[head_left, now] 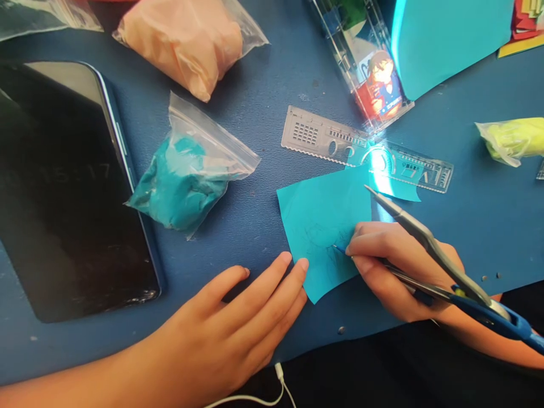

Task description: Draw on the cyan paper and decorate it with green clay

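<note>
A sheet of blue paper [325, 215] with faint sketched lines lies near the middle of the table. My left hand [250, 323] is spread palm down, its fingertips at the sheet's lower left edge. My right hand [395, 266] is closed around a metal compass with blue parts [429, 241]. One thin tip touches the drawn area; the other leg points up and left above the hand. Beyond the sheet, a clear ruler [318, 136] lies across another piece of blue paper [408, 192], under a bright glare.
A dark phone [76, 198] lies at the left. Near it are bags of teal clay [182, 181] and peach clay [182, 39]. A clear case [361, 62] and large blue sheet [454, 45] are at the back; yellow clay [516, 139] is right. A white cable [279, 374] hangs in front.
</note>
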A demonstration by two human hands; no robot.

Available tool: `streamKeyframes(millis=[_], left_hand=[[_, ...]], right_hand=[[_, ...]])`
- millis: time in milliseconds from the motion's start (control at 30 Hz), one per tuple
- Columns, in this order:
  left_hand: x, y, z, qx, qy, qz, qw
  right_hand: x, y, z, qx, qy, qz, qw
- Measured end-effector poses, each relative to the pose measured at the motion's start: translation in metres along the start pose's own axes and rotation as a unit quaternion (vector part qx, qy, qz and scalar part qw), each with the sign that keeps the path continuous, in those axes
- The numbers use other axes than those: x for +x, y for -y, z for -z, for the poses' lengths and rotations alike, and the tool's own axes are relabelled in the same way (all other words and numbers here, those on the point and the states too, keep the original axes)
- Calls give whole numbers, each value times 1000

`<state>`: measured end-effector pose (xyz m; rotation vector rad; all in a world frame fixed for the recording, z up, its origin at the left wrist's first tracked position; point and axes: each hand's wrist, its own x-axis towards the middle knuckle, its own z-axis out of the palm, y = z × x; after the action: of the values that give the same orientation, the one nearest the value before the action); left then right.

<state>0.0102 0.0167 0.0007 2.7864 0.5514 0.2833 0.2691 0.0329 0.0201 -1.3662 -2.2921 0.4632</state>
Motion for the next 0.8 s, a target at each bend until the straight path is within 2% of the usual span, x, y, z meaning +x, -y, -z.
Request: streamKeyframes(millis=[300, 633, 800], left_hand=[[0, -1, 1, 0, -7, 4, 1000], [3, -2, -1, -6, 3, 9, 1000], [2, -1, 1, -12, -1, 8, 1000]], right_hand=[[-2, -5, -3, -1, 22, 13, 1000], [-4, -4, -4, -13, 9, 10, 1000], [-1, -1, 0, -5, -8, -14, 1000]])
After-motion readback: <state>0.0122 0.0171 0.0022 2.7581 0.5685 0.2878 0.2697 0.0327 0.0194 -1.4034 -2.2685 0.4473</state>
